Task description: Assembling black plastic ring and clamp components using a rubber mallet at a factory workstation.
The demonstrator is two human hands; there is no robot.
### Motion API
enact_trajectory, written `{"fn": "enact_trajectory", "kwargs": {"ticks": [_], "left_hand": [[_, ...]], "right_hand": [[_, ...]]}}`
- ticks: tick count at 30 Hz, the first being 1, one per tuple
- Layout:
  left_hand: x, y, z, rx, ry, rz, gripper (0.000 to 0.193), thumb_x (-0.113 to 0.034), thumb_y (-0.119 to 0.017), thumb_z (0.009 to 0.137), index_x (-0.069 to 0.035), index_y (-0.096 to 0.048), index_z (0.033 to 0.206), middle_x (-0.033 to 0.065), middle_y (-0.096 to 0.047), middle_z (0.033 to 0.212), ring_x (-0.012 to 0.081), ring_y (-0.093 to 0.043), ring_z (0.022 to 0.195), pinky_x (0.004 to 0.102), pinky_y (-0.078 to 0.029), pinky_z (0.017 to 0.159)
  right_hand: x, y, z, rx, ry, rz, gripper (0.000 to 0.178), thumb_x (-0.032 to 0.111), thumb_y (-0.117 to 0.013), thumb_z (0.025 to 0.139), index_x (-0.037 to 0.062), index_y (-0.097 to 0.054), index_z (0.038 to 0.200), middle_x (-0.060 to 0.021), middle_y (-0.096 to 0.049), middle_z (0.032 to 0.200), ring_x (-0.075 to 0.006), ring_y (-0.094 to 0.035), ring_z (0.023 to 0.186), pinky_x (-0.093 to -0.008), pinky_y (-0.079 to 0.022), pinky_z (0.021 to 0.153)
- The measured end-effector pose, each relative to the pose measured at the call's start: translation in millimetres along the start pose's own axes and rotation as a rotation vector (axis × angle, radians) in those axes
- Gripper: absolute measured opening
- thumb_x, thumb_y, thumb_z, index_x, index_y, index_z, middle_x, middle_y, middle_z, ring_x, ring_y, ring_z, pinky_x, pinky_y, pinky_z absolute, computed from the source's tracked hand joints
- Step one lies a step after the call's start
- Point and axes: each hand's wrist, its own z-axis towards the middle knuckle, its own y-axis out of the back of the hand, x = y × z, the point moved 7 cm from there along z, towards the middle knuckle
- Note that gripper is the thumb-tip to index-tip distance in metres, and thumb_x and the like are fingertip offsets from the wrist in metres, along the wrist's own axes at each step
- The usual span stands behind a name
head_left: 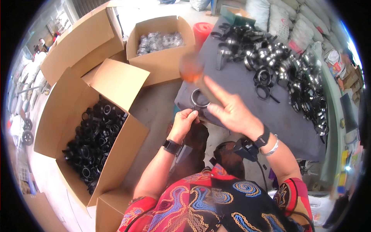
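Observation:
Near the table's front left corner, my left hand [184,123] is closed, its thumb and fingertips pinching the stub of a ring-shaped part [194,101] with a silver band and dark lower piece. The ring lies on the edge of the dark-covered table [235,86]. My right hand [236,113] grips a mallet [191,68], index finger stretched along its handle. The mallet's orange-brown head is raised just above the ring and blurred by motion. The right thumb is close to the ring's right side; whether it touches, I cannot tell.
Many loose silver-and-black ring parts [266,58] cover the table's far and right side. On the left, an open carton [129,149] holds black ring parts. Behind it, another carton [158,71] holds shiny silver rings. Beyond the table are a red roll [202,33] and stacked sacks [279,25].

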Motion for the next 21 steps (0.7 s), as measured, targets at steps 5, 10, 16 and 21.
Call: {"fn": "enact_trajectory", "kwargs": {"ticks": [5,10,16,21], "left_hand": [[-2,-6,-7,0.035,-0.016,0.032,0.024,-0.017,-0.057,0.094,-0.004,-0.064,0.075,0.0001,-0.063,0.072,0.0072,-0.054,0.068,0.0240,-0.043,0.066],[-1,-4,-7,0.041,0.029,-0.050,0.023,-0.015,-0.056,0.094,-0.003,-0.065,0.077,0.0021,-0.065,0.075,0.0097,-0.056,0.073,0.0265,-0.044,0.073],[7,5,-12,0.045,0.030,0.084,0.023,-0.015,-0.056,0.094,-0.003,-0.065,0.076,0.0029,-0.065,0.075,0.0107,-0.057,0.074,0.0277,-0.044,0.075],[3,1,-12,0.057,0.044,-0.057,0.022,-0.015,-0.057,0.094,-0.002,-0.064,0.078,0.0035,-0.065,0.076,0.0110,-0.057,0.075,0.0280,-0.044,0.076]], "right_hand": [[-51,-20,-2,0.075,-0.142,-0.065,0.069,0.009,-0.055,0.087,0.0090,-0.025,0.149,-0.0159,-0.065,0.097,-0.0195,-0.063,0.067,-0.0322,-0.054,0.069],[-38,17,14,-0.090,-0.442,0.332,0.069,0.007,-0.054,0.089,0.0147,-0.024,0.151,-0.0010,-0.061,0.083,-0.0043,-0.048,0.051,-0.0210,-0.045,0.044],[-78,-15,-25,-0.011,-0.618,0.308,0.074,0.007,-0.056,0.086,0.0160,-0.024,0.151,-0.0052,-0.061,0.088,-0.0047,-0.050,0.052,-0.0244,-0.047,0.045],[-49,35,-36,-0.298,-0.522,0.439,0.073,0.007,-0.056,0.089,0.0156,-0.021,0.152,-0.0008,-0.054,0.080,-0.0074,-0.051,0.060,-0.0237,-0.049,0.047]]}}
